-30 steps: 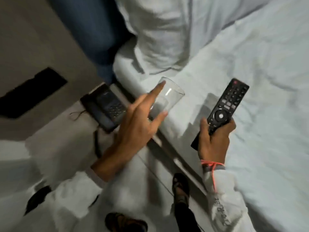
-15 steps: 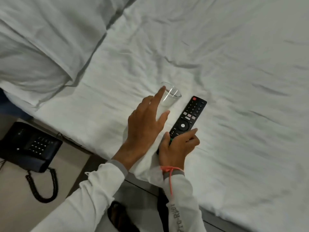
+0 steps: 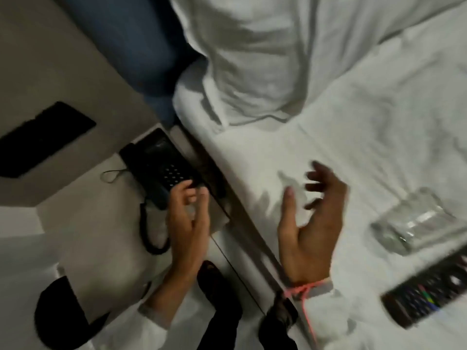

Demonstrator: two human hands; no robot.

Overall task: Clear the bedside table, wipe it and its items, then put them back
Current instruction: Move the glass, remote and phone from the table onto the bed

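Note:
A black desk phone [image 3: 161, 170] sits on the pale bedside table [image 3: 88, 223] against the bed's edge, its coiled cord [image 3: 149, 231] looping toward me. My left hand [image 3: 188, 223] hovers at the phone's near corner, fingers apart and fingertips touching or just above it. Over the white bed sheet [image 3: 353, 122], my right hand [image 3: 313, 223] is spread with nothing in it. A clear glass [image 3: 414, 228] lies on its side on the sheet to the right. The black remote [image 3: 429, 291] lies on the sheet below the glass. The view is blurred.
A white pillow [image 3: 265, 59] lies at the head of the bed beside a blue headboard [image 3: 126, 34]. A dark panel [image 3: 43, 140] is set in the wall to the left. My feet in dark sandals [image 3: 214, 286] stand between table and bed. A dark shape [image 3: 58, 317] sits bottom left.
Both hands have let go: the glass and the remote now lie on the sheet. My view has swung back left, and my left hand has moved to the phone.

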